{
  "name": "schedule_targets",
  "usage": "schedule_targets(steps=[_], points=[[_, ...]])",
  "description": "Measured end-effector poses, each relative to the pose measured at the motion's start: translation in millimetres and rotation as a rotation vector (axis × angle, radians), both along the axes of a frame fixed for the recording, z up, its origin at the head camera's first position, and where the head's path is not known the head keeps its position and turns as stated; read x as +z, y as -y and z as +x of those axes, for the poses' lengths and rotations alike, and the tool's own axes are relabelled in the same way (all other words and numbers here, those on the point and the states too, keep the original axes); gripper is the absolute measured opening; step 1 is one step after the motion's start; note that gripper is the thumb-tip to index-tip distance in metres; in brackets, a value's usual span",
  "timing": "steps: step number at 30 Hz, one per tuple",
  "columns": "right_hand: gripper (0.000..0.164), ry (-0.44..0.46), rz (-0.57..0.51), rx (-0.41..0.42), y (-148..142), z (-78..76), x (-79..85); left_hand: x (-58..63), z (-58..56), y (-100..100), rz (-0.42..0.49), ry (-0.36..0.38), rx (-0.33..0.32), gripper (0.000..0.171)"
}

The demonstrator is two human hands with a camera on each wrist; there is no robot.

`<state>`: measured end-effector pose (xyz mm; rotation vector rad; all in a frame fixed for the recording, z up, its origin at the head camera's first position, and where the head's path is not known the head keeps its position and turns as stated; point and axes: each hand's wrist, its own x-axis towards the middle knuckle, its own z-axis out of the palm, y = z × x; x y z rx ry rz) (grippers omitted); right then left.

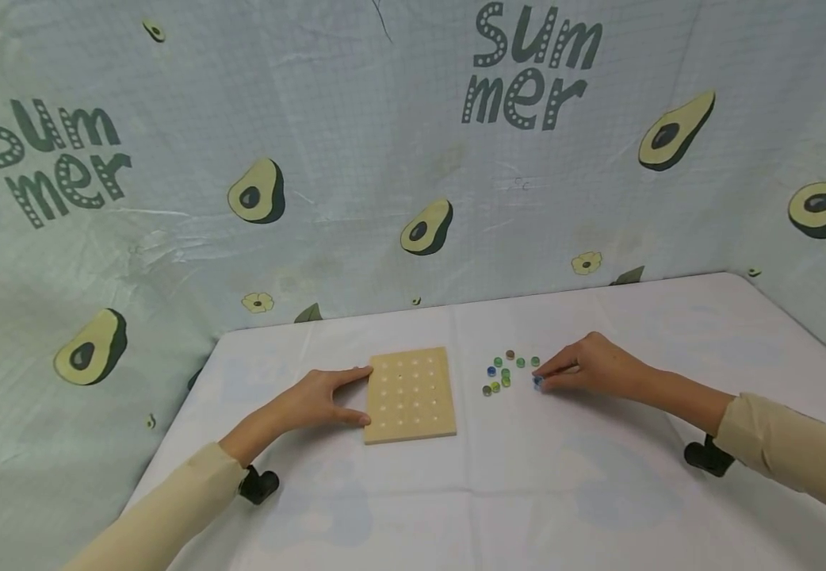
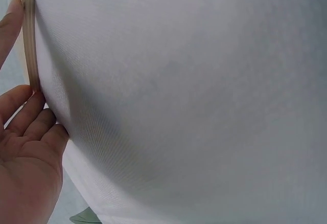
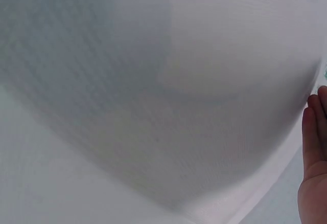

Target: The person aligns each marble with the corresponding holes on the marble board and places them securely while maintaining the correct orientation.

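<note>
A square wooden board (image 1: 410,396) with rows of shallow round hollows lies flat on the table. My left hand (image 1: 316,398) rests at its left side, thumb and fingers spread apart and touching the edge. The left wrist view shows fingertips against the wooden edge (image 2: 30,40). To the right of the board, my right hand (image 1: 594,366) pinches a blue glass marble (image 1: 537,382) between thumb and fingers, low at the tabletop. Only part of the right hand's fingers shows in the right wrist view, and the marble is hidden there.
Several small glass marbles lie loosely between board and right hand, among them a green marble (image 1: 521,362), a blue marble (image 1: 491,371) and a brown marble (image 1: 510,354). A white cloth (image 1: 413,507) covers the table. Behind it hangs a curtain (image 1: 342,159) printed with avocados.
</note>
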<state>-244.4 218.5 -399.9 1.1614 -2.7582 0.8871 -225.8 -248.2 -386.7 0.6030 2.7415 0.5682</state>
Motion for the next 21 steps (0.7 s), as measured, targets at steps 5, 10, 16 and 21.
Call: schedule_targets(steps=[5, 10, 16, 21], points=[[0.019, -0.046, -0.027, 0.026, 3, -1.5, 2.8, -0.3, -0.6, 1, 0.0, 0.007, 0.004, 0.091], [0.019, -0.054, -0.027, 0.029, 10, -3.9, 9.4, -0.1, -0.1, 0, -0.002, 0.014, 0.014, 0.091], [0.02, -0.053, -0.047, 0.06, 22, -6.8, 15.3, -0.5, 0.0, 0, -0.006, 0.014, 0.015, 0.091], [0.022, -0.022, -0.08, 0.085, 32, -11.9, 15.5, 0.5, -1.0, 0, -0.008, 0.006, 0.001, 0.09]])
